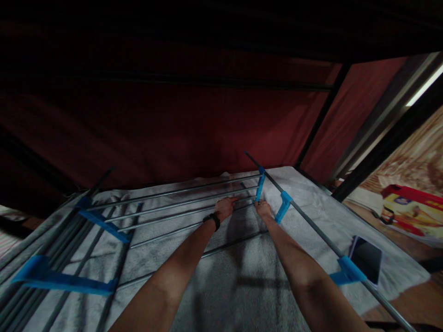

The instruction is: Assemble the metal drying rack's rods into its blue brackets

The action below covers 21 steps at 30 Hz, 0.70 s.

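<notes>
A rack frame of grey metal rods and blue plastic brackets lies on a grey blanket [221, 304]. My left hand [224, 207], with a black band at the wrist, is closed around a thin metal rod [188, 213], its index finger stretched along it. Close by on the right, my right hand [263, 209] pinches the lower end of a blue bracket [261, 182], where the rod meets it. The right fingertips are partly hidden. Another blue bracket [284, 205] sits beside my right wrist on a thicker pole [314, 226].
On the left, several loose poles [38, 290] rest along blue brackets [69, 279]. A phone [367, 259] lies on the blanket at the right. Dark bed-frame posts [325, 115] and a red curtain [194, 129] stand behind. A red and yellow package [411, 212] is at far right.
</notes>
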Motion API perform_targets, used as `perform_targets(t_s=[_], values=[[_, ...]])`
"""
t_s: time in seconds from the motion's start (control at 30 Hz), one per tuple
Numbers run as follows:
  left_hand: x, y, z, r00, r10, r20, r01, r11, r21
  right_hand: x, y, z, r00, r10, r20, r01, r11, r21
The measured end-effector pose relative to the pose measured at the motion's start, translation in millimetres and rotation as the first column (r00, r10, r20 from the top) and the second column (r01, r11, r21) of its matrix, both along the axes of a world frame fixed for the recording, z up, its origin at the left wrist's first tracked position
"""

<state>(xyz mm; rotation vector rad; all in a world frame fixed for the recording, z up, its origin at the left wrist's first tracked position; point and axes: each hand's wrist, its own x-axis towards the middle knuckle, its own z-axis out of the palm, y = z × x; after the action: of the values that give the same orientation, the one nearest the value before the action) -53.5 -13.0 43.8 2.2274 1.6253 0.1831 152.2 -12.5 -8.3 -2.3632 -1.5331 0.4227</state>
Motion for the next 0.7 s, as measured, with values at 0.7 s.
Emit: perform_targets(t_s=[0.7], values=[[-0.6,6.2,4.2,1.0,0.015,0.02,-0.014,0.998,-0.06,0.8,-1.6,4.6,0.999,-0.014,-0.043,0.012,0.999,-0.039]])
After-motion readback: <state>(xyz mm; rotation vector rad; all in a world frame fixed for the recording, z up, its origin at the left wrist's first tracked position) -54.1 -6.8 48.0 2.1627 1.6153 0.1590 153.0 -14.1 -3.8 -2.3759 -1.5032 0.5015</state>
